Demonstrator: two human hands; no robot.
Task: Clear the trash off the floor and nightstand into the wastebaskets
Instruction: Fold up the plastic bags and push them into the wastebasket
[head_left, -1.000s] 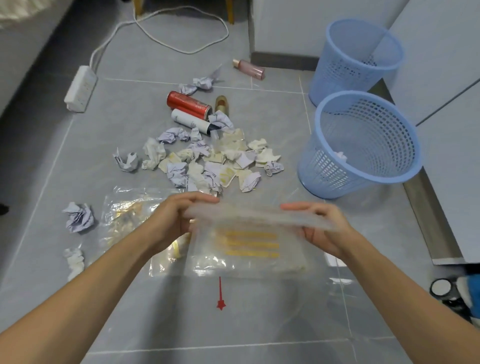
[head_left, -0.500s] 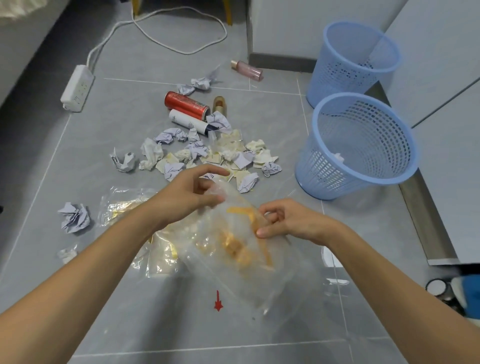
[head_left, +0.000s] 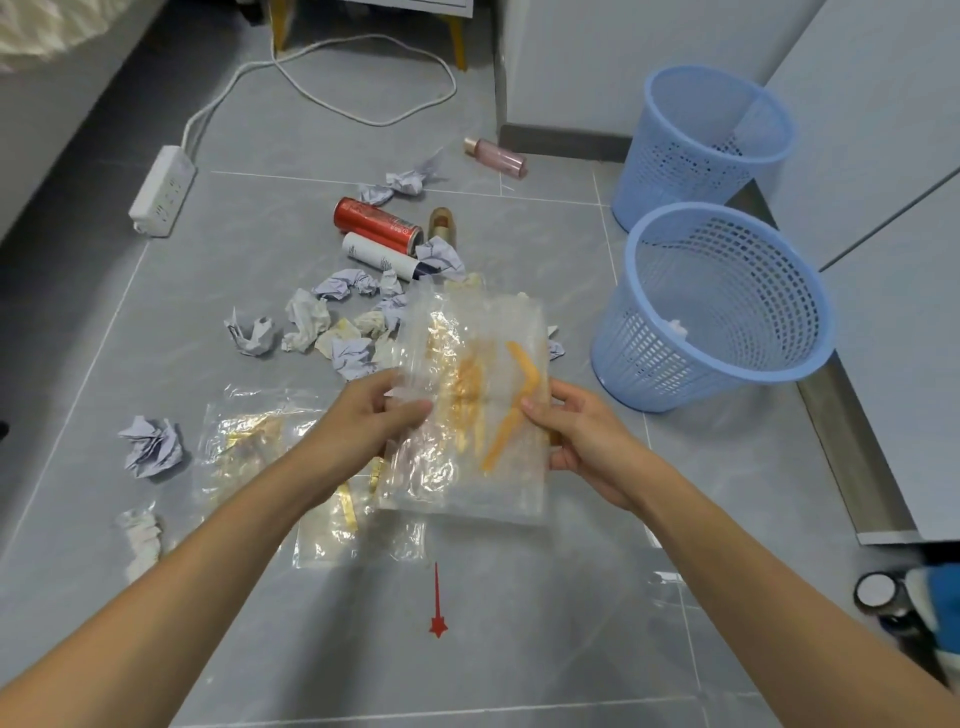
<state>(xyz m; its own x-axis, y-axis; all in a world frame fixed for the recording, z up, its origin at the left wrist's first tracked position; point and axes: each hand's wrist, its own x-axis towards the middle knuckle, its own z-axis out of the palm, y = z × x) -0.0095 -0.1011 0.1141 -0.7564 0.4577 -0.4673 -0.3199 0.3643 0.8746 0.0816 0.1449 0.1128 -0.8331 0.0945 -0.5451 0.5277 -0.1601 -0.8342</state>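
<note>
While we look down at the grey tiled floor (head_left: 519, 649), we hold a crumpled clear plastic bag with yellow-orange strips inside (head_left: 478, 410) up in front of us with both hands. Our left hand (head_left: 363, 421) grips the bag's left edge, thumb on the near face and fingers curled behind it. Our right hand (head_left: 582, 441) grips the right edge the same way, thumb pressed on the front, fingers wrapped round the back. The bag stands roughly upright, folded on itself, above the floor and apart from it.

Further flat clear plastic bags with yellow strips (head_left: 270, 452) lie on the floor below and to the left of the held bag. Beyond them sits a scatter of crumpled white and pale lilac paper balls (head_left: 343, 322), with one separate lilac ball (head_left: 153, 447) far left and a white wad (head_left: 140, 535) nearer us. A red drink can (head_left: 376, 223) lies on its side just beside a white cylindrical tube (head_left: 376, 254). A small pink bottle (head_left: 496, 156) lies near the wall.

Two light blue perforated plastic wastebaskets stand at right: the near one (head_left: 727, 312) is tilted toward us with a small white scrap inside; the far one (head_left: 711, 135) stands behind it. A white power strip (head_left: 163, 189) with its cable lies at upper left. A red arrow mark (head_left: 438, 603) shows on the floor.
</note>
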